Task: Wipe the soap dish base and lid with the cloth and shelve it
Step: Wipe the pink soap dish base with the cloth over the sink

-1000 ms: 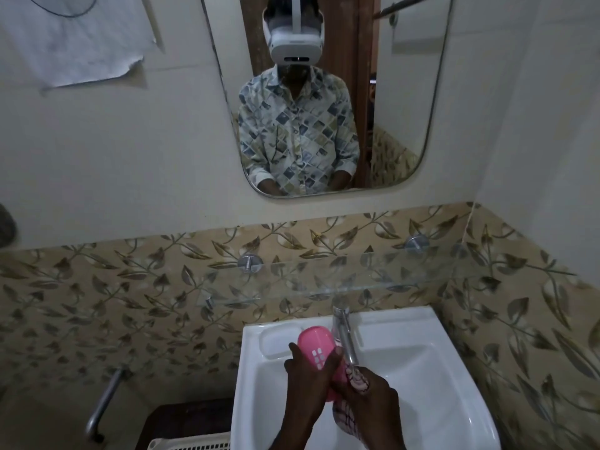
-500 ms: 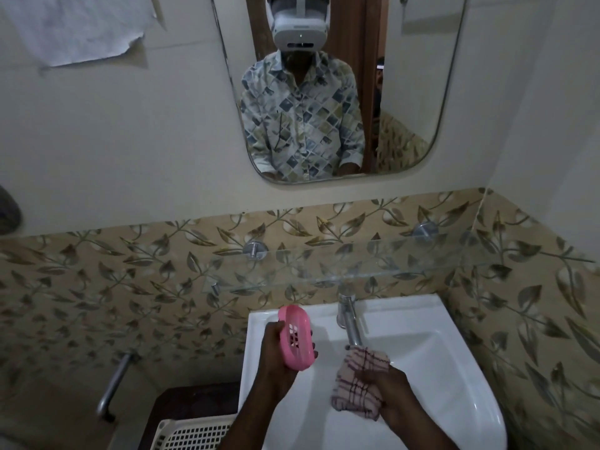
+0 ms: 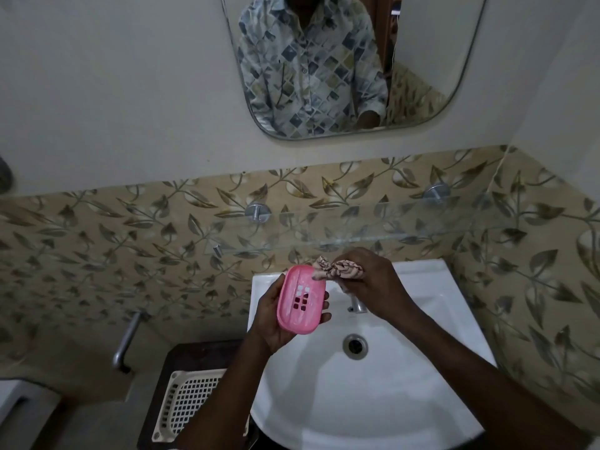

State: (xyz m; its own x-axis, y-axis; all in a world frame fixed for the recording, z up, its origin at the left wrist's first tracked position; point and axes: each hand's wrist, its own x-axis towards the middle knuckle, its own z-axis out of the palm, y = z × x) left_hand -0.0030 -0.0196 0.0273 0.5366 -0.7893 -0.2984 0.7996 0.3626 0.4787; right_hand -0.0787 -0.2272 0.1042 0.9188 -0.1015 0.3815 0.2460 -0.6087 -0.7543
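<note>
My left hand (image 3: 276, 323) cradles a pink soap dish part (image 3: 300, 300) from below, its hollow side with several drain holes facing me, over the left rim of the sink. My right hand (image 3: 373, 284) grips a bunched checked cloth (image 3: 337, 270) just right of the dish. The cloth's tip touches the dish's upper right edge. I see no second dish part. A glass shelf (image 3: 389, 235) runs along the tiled wall above the sink.
The white sink (image 3: 422, 401) with its drain (image 3: 355, 345) lies below my hands; my right hand partly hides the tap (image 3: 357, 306). A cream perforated basket (image 3: 188, 404) sits on a dark stand to the left. A metal grab bar (image 3: 128, 339) and a mirror (image 3: 350, 60) are on the wall.
The view tilted down toward the sink. My left hand turned the dish hollow side up toward me. My right hand raised the cloth from over the basin to the dish's upper edge.
</note>
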